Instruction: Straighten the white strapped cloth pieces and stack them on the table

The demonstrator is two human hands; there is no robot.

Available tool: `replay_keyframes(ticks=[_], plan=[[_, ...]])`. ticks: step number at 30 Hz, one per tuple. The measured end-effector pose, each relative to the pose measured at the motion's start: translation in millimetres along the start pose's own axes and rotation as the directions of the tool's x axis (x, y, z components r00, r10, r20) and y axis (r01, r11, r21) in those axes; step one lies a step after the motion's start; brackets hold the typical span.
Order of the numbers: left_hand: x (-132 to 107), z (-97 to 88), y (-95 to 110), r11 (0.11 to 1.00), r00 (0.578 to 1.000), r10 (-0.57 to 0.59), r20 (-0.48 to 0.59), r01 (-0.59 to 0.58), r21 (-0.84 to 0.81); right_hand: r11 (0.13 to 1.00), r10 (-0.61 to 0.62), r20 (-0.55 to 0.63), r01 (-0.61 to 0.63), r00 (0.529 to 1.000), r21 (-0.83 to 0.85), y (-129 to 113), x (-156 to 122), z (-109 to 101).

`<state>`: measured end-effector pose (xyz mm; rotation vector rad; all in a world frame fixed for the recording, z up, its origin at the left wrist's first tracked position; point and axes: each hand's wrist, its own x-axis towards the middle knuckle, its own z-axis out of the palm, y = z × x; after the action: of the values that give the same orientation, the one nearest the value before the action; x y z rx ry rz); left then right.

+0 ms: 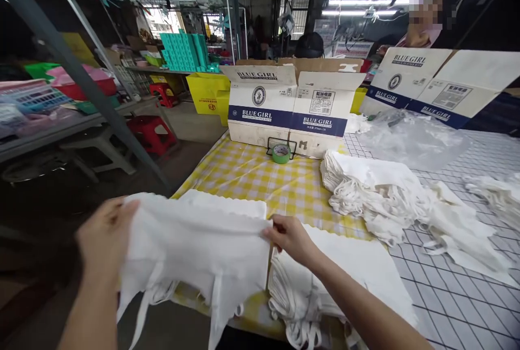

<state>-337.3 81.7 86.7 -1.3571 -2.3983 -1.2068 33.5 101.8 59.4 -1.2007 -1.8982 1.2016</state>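
Both of my hands stretch a white cloth piece with thin straps (pixel 199 247) over the near edge of the table. My left hand (pixel 108 231), blurred, is closed on its left upper corner, while my right hand (pixel 290 236) pinches the right upper corner. The straps and lower flaps dangle down. Behind the held piece lies more white cloth with a wavy edge (pixel 227 206), partly covered. Below my right forearm is a thick stack of similar white pieces (pixel 377 263), with its straps bunched at the front.
Another white stack with tangled straps (pixel 374 176) lies to the right, near clear plastic (pixel 418 136). Green tape (pixel 281 153) sits before an opened carton (pixel 260 95) on the yellow checked cloth (pixel 227 166). A metal post (pixel 97 95) slants at left; a person (pixel 422 30) is behind another carton (pixel 439 87).
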Motion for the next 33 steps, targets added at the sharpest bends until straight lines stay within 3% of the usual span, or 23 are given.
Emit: replay_keyframes(ticks=[3,5,8,15,17,19,21,24,26,29,33], plan=[[20.0,61.3,-7.3,0.975,0.959,0.113,0.261,-0.157,0.157,0.959,0.144,-0.101,-0.164,0.984,-0.230,39.7,51.1,24.6],[27.3,94.1,-11.8,0.957,0.934,0.108,0.342,-0.191,0.219,0.929,0.180,-0.141,-0.216,0.973,-0.300,57.8,71.6,32.5],[34.3,122.9,-18.0,0.935,0.921,0.069,0.384,-0.194,0.297,0.908,0.196,-0.178,-0.247,0.964,-0.338,72.0,85.9,35.1],[42.8,137.4,-15.5,0.887,0.896,0.046,0.441,-0.239,0.394,0.856,0.221,-0.251,-0.311,0.942,-0.413,75.2,105.0,36.9],[37.1,134.7,-6.2,0.872,0.884,0.081,0.461,-0.287,0.396,0.845,0.232,-0.266,-0.330,0.936,-0.421,73.9,100.9,34.1],[24.8,129.4,7.9,0.845,0.894,0.187,0.407,-0.358,0.397,0.844,0.230,-0.275,-0.332,0.934,-0.422,74.1,86.0,23.1],[3.1,123.1,26.9,0.823,0.895,0.332,0.297,-0.429,0.372,0.858,0.182,-0.291,-0.296,0.939,-0.419,76.4,60.1,2.8],[-52.2,113.2,62.2,0.825,0.837,0.502,0.217,-0.539,0.171,0.885,0.095,-0.369,-0.248,0.924,-0.393,82.2,4.9,-38.5],[-101.8,105.8,87.5,0.800,0.771,0.589,0.243,-0.599,-0.036,0.891,0.100,-0.440,-0.277,0.892,-0.359,86.0,-38.0,-65.2],[-178.2,97.0,123.8,0.699,0.633,0.715,0.296,-0.648,-0.304,0.877,0.180,-0.531,-0.380,0.828,-0.295,91.1,-102.1,-93.8],[-248.9,97.6,163.8,0.632,0.495,0.772,0.400,-0.671,-0.389,0.818,0.320,-0.595,-0.532,0.738,-0.220,97.0,-169.5,-104.2]])
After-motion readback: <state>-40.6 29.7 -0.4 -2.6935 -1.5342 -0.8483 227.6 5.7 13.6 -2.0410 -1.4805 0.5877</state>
